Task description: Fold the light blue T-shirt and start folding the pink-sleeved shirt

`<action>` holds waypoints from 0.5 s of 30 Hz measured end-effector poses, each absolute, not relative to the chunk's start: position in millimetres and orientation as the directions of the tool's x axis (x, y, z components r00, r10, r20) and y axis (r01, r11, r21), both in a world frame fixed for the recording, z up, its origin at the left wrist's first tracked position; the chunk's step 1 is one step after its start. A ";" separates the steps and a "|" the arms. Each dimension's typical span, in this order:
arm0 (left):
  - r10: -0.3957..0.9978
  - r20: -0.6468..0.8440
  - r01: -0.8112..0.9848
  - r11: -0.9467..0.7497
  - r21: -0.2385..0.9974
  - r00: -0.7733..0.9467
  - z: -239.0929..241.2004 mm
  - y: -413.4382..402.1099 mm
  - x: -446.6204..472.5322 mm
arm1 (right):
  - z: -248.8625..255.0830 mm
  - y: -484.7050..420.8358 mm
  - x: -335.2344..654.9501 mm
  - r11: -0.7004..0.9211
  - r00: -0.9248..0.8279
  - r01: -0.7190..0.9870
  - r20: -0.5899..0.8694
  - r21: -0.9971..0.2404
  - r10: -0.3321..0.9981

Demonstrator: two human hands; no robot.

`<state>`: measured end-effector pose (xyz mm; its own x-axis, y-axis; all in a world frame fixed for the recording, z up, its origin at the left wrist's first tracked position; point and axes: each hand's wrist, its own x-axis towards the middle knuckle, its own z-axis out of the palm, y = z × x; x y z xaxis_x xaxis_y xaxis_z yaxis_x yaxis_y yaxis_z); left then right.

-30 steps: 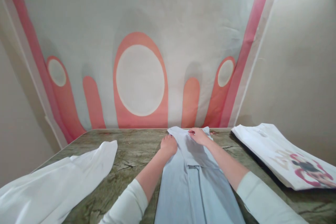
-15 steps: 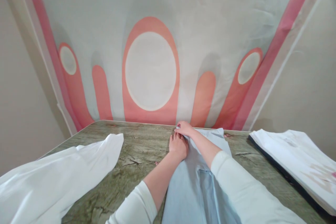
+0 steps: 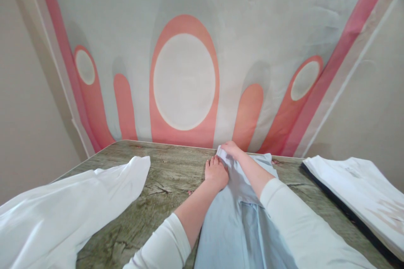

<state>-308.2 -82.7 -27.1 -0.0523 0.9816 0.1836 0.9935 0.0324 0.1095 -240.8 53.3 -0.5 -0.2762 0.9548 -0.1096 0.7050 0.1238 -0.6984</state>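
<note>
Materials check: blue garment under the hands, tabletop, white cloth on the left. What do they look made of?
Blue garment: thin woven fabric, likely cotton, matte; it folds softly where the right hand pinches it.
Tabletop: wood-grain pattern, grey-green with dark cracks, smooth; may be laminate, not solid wood.
White cloth: light matte fabric, draping in soft folds.

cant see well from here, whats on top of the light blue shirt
The left hand rests on the left edge of the light blue shirt; the right hand pinches a fold at its far end. The right sleeve lies across the shirt, hiding the cloth beneath it.
</note>
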 end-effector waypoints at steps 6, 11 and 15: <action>0.979 0.192 0.993 0.043 0.112 -0.064 -26.9 -82.7 -307.5 | -2.4 56.8 -240.3 -0.022 -0.254 0.638 -0.238 -0.769 0.937; 0.979 0.193 0.992 0.037 0.122 -0.060 -24.6 -84.7 -307.7 | 0.2 53.9 -248.1 0.043 -0.258 0.645 -0.164 -0.763 0.952; 0.981 0.184 0.992 0.036 0.119 -0.058 -23.2 -85.9 -307.4 | 1.4 53.3 -252.2 0.170 -0.297 0.664 -0.048 -0.728 0.954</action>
